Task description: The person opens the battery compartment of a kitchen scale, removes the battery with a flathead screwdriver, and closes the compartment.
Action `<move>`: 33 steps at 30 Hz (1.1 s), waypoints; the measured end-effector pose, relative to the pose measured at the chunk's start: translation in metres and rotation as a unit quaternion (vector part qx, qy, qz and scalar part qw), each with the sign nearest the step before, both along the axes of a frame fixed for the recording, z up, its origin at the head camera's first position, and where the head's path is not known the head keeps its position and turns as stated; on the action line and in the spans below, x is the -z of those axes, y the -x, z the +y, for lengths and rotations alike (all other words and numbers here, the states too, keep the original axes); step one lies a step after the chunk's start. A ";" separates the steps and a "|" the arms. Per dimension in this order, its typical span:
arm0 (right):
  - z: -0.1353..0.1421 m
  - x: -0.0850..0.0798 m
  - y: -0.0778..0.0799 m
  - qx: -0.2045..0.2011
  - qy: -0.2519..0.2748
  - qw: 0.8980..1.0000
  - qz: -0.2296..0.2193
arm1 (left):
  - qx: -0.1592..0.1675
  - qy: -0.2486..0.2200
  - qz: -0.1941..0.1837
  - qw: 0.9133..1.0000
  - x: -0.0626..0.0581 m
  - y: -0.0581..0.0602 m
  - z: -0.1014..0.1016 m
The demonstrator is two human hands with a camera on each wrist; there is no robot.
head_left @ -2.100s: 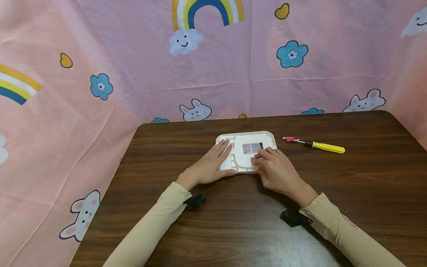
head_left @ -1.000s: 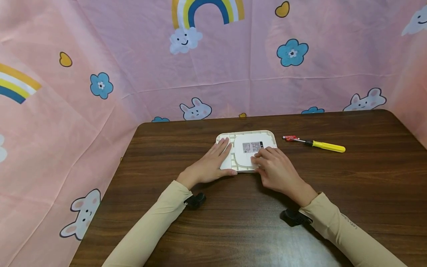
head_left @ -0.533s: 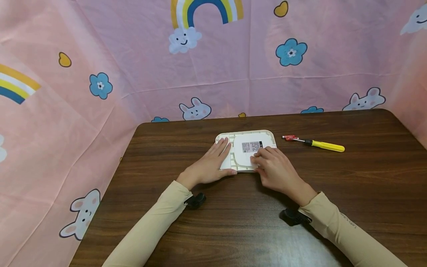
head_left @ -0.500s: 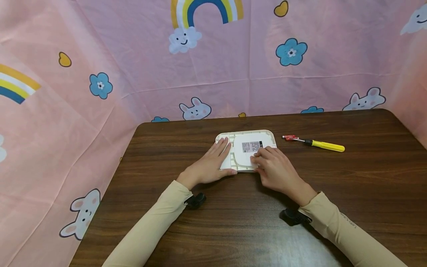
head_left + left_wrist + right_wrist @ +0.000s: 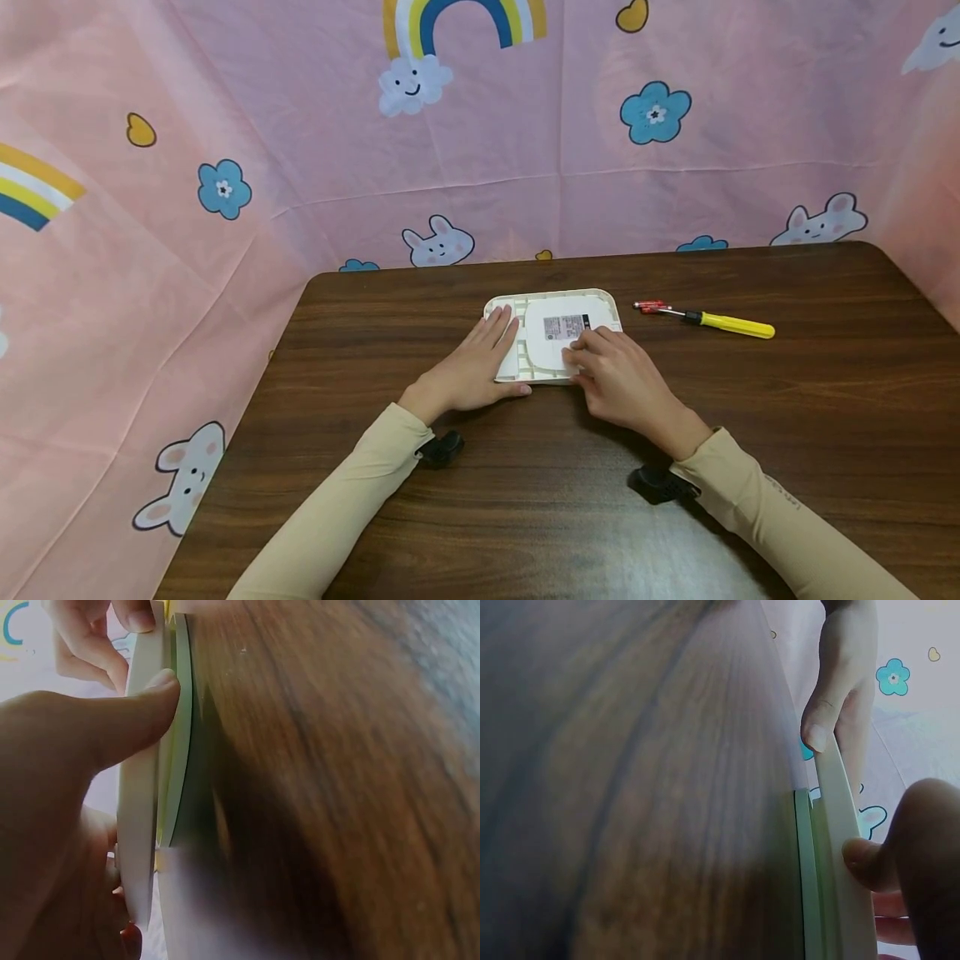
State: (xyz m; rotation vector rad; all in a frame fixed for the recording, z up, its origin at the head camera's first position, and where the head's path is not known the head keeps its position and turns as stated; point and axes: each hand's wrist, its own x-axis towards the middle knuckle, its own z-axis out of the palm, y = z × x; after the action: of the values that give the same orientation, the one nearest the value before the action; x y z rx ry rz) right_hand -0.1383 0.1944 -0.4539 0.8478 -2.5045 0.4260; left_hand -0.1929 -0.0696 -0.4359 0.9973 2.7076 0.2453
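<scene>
A flat white plastic device [image 5: 551, 354] with rounded corners lies on the table, its ribbed underside facing up. A raised panel on it carries a printed label [image 5: 567, 327]. My left hand [image 5: 468, 371] rests on its left end with fingers straight and spread, the thumb along the near edge. Over the near right part is my right hand [image 5: 622, 379], its fingers curled on the panel. In the right wrist view the right thumb [image 5: 866, 859] presses the device's side. A pale green layer [image 5: 180, 735] shows beneath the white body in the left wrist view.
To the right of the device lies a screwdriver [image 5: 731, 324] with a yellow handle. At its tip are small red batteries [image 5: 651, 307]. The brown wooden table [image 5: 525, 517] ends at a pink patterned cloth [image 5: 510, 142] behind and at the left.
The head view has tilted slightly, so the scene sits a little higher. Both hands and the white device keep their places.
</scene>
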 end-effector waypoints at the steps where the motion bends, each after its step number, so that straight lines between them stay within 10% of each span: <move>1: 0.000 0.000 0.000 -0.001 -0.001 1.000 0.000 | -0.001 0.002 0.002 1.000 0.000 0.000 0.000; 33: -0.001 -0.003 -0.001 -0.002 -0.008 1.000 0.001 | 0.006 0.026 0.048 0.998 -0.001 -0.005 0.004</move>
State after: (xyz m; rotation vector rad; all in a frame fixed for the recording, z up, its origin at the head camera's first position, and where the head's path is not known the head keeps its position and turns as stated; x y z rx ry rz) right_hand -0.1375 0.1939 -0.4510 0.8601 -2.5075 0.4074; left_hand -0.1882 -0.0656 -0.4347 1.0340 2.7774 0.1264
